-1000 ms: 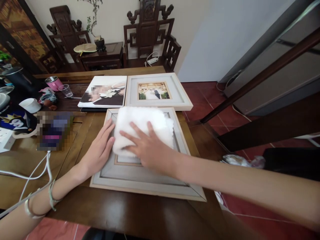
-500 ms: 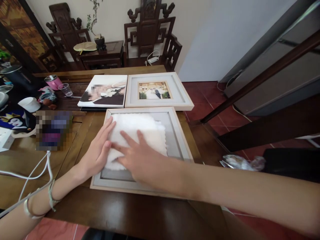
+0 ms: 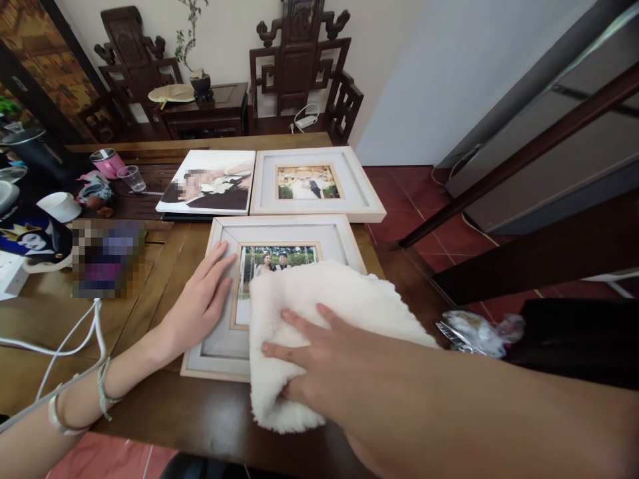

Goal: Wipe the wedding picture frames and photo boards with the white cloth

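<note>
A pale wooden picture frame (image 3: 212, 352) lies on the table, with a photo (image 3: 304, 253) partly showing at its centre. My left hand (image 3: 200, 303) rests along the frame's left edge, its fingers stretched out and the thumb near the inner border. Over the frame's lower right part spreads a fluffy white cloth (image 3: 357, 293), which also hangs past the front edge. My right hand (image 3: 319, 362) presses on this cloth with fingers apart, and the cloth bunches around the thumb. The frame's lower right corner is hidden under cloth and arm.
Behind lie a second framed picture (image 3: 367, 193) and a white-edged photo panel (image 3: 207, 199). At left are a white cup (image 3: 58, 207), a pink mug (image 3: 107, 162), a clear plastic cup (image 3: 132, 178) and white cables (image 3: 98, 332). A dark rail (image 3: 479, 159) slants at right.
My right hand has moved right and towards me with the white cloth, uncovering part of the photo. My left hand has barely moved on the frame's left edge.
</note>
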Demonstrator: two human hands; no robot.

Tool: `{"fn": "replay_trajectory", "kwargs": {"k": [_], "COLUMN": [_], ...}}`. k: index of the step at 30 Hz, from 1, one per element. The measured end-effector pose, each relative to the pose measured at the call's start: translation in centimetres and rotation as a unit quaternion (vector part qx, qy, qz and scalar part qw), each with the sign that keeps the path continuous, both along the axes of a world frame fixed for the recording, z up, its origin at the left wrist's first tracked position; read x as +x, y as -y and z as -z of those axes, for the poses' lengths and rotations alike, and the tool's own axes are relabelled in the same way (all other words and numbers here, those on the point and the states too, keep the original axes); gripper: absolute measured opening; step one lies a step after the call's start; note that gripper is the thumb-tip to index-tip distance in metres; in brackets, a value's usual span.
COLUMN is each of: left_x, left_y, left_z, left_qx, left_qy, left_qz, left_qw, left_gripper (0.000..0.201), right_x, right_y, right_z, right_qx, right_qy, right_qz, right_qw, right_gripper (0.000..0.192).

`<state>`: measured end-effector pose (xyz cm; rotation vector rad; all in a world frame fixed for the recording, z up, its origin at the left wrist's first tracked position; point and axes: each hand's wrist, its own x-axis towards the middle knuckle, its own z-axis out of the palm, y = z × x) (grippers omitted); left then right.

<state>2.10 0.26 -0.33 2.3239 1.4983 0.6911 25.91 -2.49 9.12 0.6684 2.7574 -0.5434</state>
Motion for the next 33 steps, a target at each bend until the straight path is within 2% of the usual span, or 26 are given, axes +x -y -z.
{"fn": "replay_trajectory", "kwargs": {"k": [2,4,8,11,13,16,20,25,27,33], "left_x": [0.1,0.1,-0.2,-0.4,-0.6,-0.6,-0.5,-0.3,-0.2,0.0], "left_y": [0.0,0.0,0.0,0.0,-0.1,-0.1,-0.1,-0.1,-0.1,-0.1], "left_z": [0.1,0.1,0.0,0.1,0.2,0.3,0.4,0.5,0.5,0.3], "left_qx": [0.005,0.001,-0.006,0.002,0.008,0.011,0.013,0.018,0.021,0.014], "left_qy": [-0.005,-0.006,0.004,0.004,-0.001,-0.004,-0.003,-0.003,-0.006,-0.016], "left_qz": [0.0,0.001,0.009,0.018,0.022,0.024,0.025,0.023,0.023,0.016], "left_qw": [1.0,1.0,1.0,1.0,1.0,1.0,1.0,1.0,1.0,1.0], "left_gripper": [0.043,0.043,0.042,0.041,0.041,0.041,0.04,0.039,0.039,0.04], "right_x": [-1.3,-2.7,-3.9,-3.1,-1.9,0.5,2.4,1.5,0.7,-1.3], "right_y": [0.0,0.1,0.4,0.3,0.2,0.2,0.5,0.6,0.6,0.3], "right_z": [0.0,0.4,1.5,1.5,1.0,0.2,-0.2,0.1,0.5,1.3], "right_qx": [-0.054,-0.083,-0.04,-0.043,-0.047,-0.018,0.029,0.001,-0.007,-0.008], "right_qy": [0.066,0.082,0.023,0.038,0.044,0.002,0.005,-0.003,-0.018,-0.018], "right_qz": [-0.032,-0.056,-0.058,-0.069,-0.062,-0.019,0.016,0.003,-0.006,-0.056], "right_qw": [0.996,0.992,0.997,0.996,0.996,1.0,0.999,1.0,1.0,0.998], "right_gripper": [0.038,0.051,0.057,0.065,0.06,0.038,0.036,0.017,0.015,0.036]}}
